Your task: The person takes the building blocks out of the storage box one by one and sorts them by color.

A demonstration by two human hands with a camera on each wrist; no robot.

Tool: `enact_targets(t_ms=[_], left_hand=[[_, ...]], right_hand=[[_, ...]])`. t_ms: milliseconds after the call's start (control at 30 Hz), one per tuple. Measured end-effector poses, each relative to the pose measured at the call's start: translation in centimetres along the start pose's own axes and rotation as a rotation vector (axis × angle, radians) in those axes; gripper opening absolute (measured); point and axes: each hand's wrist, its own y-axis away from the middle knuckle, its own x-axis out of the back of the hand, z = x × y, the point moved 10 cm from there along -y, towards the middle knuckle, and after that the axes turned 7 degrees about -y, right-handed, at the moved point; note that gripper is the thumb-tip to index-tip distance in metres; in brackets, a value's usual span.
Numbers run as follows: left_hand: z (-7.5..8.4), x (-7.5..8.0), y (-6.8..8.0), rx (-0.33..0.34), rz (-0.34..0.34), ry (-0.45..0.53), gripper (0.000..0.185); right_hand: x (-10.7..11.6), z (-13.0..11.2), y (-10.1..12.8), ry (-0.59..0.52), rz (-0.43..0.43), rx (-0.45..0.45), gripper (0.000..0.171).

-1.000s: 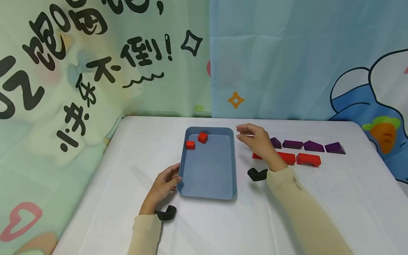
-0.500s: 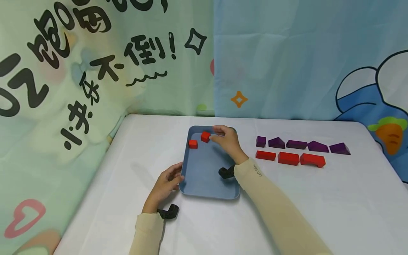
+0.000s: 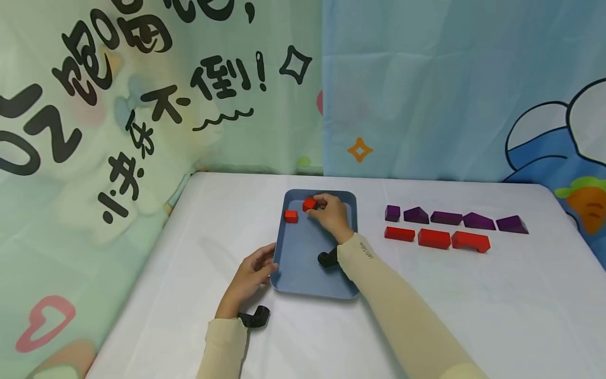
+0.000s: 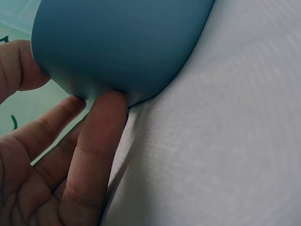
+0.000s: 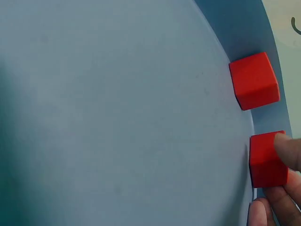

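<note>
Red cube (image 3: 310,204) sits in the far left corner of the blue tray (image 3: 307,268), close to the rim, with a second red cube (image 3: 291,216) just beside it and a little nearer the person. The right hand (image 3: 331,214) has its fingertips (image 5: 288,150) curled onto the cube, pinching it by its sides. The left hand (image 3: 251,275) holds the tray's near left edge, thumb over the rim and fingers (image 4: 101,141) pressed against the outer wall, so the two hands are well apart. The cube looks like a small painted wooden block: light, rigid, smooth-faced and probably not fragile. I judge it best held on two opposite flat faces, since a grip on the edges could let it twist out. On the white table (image 3: 473,295) to the right lie a row of purple blocks (image 3: 447,217) and a row of red blocks (image 3: 433,238)
</note>
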Motion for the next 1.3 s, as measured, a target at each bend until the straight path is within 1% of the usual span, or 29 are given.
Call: enact_targets(t_ms=[133,300,567,700,867,933,1100,1167,1267,1300], left_hand=[[0.0,-0.1,0.0,-0.003,-0.006,0.001,0.061],[0.0,-0.1,-0.1,-0.011,-0.004,0.001,0.061],[0.2,-0.1,0.0,-0.007,0.012,0.003,0.060],[0.4,-0.2,0.1,-0.010,0.008,0.006,0.060],[0.4,-0.3,0.0,-0.018,0.006,0.004,0.060],[0.3,-0.3,0.0,-0.018,0.011,0.001,0.059],[0.4,-0.1,0.1,-0.017,0.032,-0.010,0.058],[0.4,-0.1,0.2,-0.015,0.030,-0.008,0.059],[0.4,-0.2,0.2,-0.012,0.017,-0.007,0.059],[0.5,-0.3,0.2,-0.011,0.014,-0.006,0.059]], right_hand=[[0.1,0.0,0.0,0.003,0.019,0.008,0.040],[0.7,-0.5,0.4,-0.019,0.006,0.028,0.037],[3.6,-1.7,2.1,-0.083,-0.059,0.100,0.038],[5.5,-1.9,3.5,-0.114,-0.099,0.132,0.039],[8.3,-1.8,5.5,-0.174,-0.131,0.146,0.041],[9.7,-1.6,6.4,-0.186,-0.125,0.151,0.042],[13.1,-0.5,8.5,-0.148,-0.086,0.191,0.045],[14.5,0.1,9.2,-0.136,-0.067,0.201,0.045],[16.6,1.2,10.2,-0.111,-0.047,0.194,0.044],[17.3,1.5,10.5,-0.087,-0.036,0.187,0.044]])
